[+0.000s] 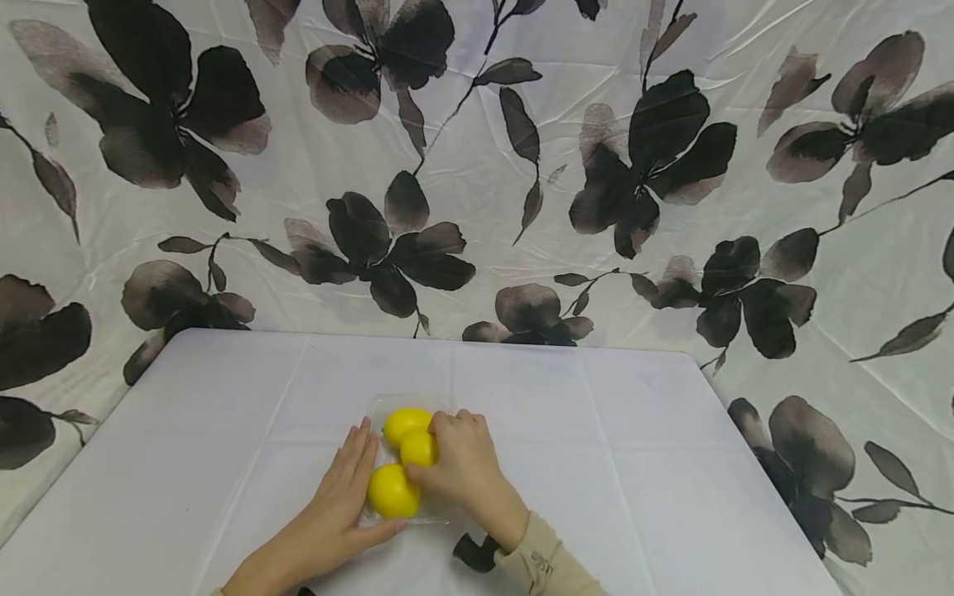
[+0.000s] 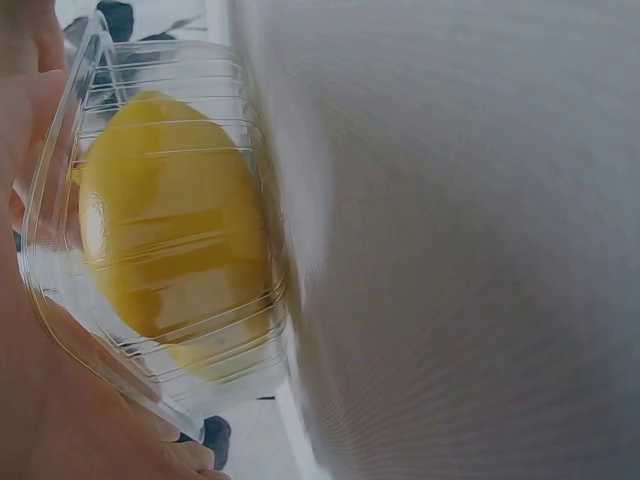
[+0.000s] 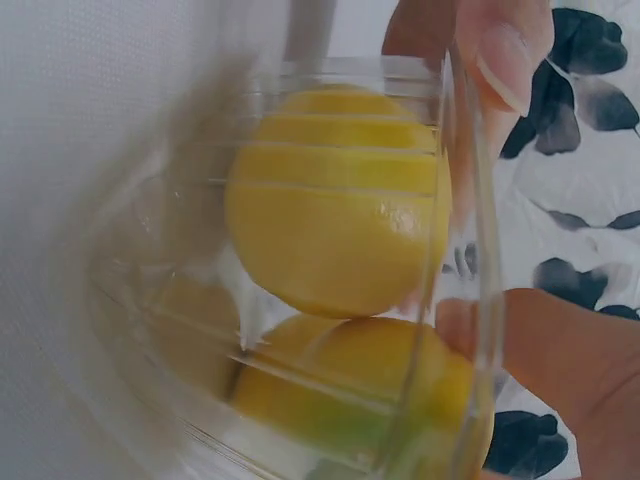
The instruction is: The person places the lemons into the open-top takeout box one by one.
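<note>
A clear plastic container (image 1: 386, 404) lies on the table with three yellow lemons in it: a far lemon (image 1: 405, 424), a middle lemon (image 1: 419, 448) and a near lemon (image 1: 394, 492). My left hand (image 1: 339, 505) rests along the container's left side, fingers straight, thumb spread out by the near edge. Inside the container, my right hand (image 1: 465, 455) grips the middle lemon between curled fingers and thumb. Through the ribbed clear wall, a lemon (image 2: 175, 220) shows in the left wrist view. The right wrist view shows a rounded lemon (image 3: 335, 215) above others, partly blurred by plastic.
A white cloth with fold creases covers the table (image 1: 596, 463). Behind it hangs a pale curtain (image 1: 537, 207) printed with dark flowers. A black wrist device (image 1: 475, 553) sits under the right wrist, close to the tabletop.
</note>
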The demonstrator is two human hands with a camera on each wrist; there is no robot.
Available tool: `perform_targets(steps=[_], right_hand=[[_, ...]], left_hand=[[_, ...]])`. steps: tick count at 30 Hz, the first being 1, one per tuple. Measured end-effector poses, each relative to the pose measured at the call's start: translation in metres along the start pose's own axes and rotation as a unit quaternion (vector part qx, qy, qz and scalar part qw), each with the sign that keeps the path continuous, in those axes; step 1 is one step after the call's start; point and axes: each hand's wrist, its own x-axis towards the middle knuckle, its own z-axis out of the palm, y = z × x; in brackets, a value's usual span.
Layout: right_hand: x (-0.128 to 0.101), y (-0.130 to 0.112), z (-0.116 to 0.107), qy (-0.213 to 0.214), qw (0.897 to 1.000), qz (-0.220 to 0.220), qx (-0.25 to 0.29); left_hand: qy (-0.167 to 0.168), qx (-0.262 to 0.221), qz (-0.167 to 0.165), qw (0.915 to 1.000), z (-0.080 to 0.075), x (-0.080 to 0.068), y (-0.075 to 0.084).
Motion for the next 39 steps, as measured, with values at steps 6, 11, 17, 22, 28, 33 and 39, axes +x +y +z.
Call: perform_targets(steps=[6,11,17,22,28,33,39], right_hand=[[-0.001,-0.004,0.002,0.008,0.999,0.029,-0.028],[-0.002,-0.005,0.004,0.014,0.999,0.028,-0.028],[-0.004,-0.004,0.006,0.017,0.999,0.027,-0.024],[-0.006,-0.004,0.007,0.021,0.999,0.032,-0.026],[-0.005,-0.003,0.011,0.015,0.998,0.024,-0.06],[-0.004,0.0,0.015,0.001,0.996,0.03,-0.079],[-0.003,0.002,0.015,-0.012,0.997,0.042,-0.065]], left_hand=[[0.001,0.001,-0.001,1.0,0.001,0.0,-0.001],[-0.001,0.001,-0.001,1.0,0.0,0.001,-0.001],[0.007,0.007,0.009,0.9999,0.001,0.001,-0.001],[0.012,0.01,0.013,0.9998,0.001,0.001,-0.001],[0.007,0.004,0.011,0.9999,0.002,0.0,-0.002],[-0.002,-0.004,-0.001,1.0,0.002,0.001,-0.003],[-0.003,-0.008,-0.003,1.0,0.002,0.001,-0.003]])
